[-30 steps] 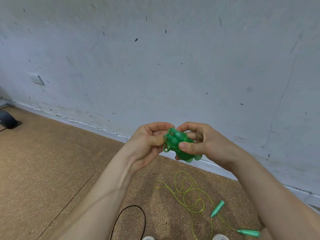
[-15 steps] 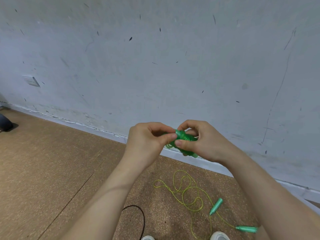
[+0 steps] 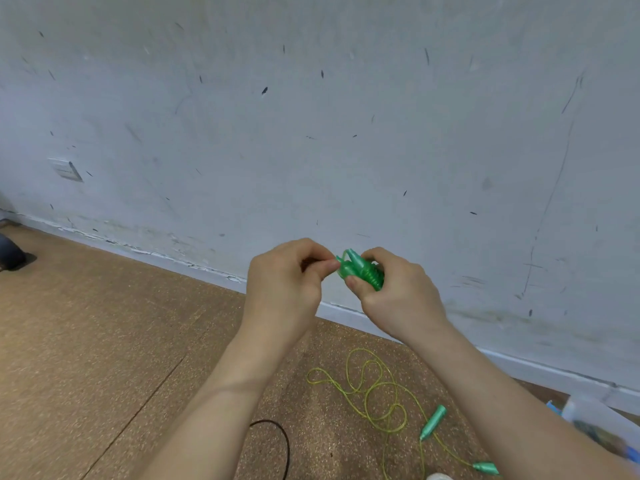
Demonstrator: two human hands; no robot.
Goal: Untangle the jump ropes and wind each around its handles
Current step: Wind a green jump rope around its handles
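Note:
A dark green jump rope bundle (image 3: 362, 271), its rope wound round its two handles, is held in the air in front of the wall. My right hand (image 3: 394, 296) grips the bundle from the right and below. My left hand (image 3: 287, 282) pinches the rope's end at the bundle's left tip with thumb and finger. On the floor below lies a second jump rope (image 3: 374, 393), yellow-green and in loose loops, with one teal handle (image 3: 433, 422) and another teal handle (image 3: 486, 467) at its ends.
A scuffed white wall (image 3: 311, 133) with a baseboard stands close ahead. The cork-coloured floor (image 3: 104, 341) carries a black cable (image 3: 277, 441) near the lower edge. A dark object (image 3: 10, 252) sits at far left, a white and blue item (image 3: 595, 424) at lower right.
Both hands have risen a little and shifted right with the green bundle. The loose loop at the bundle's left has been drawn tight, and my left hand now pinches the end.

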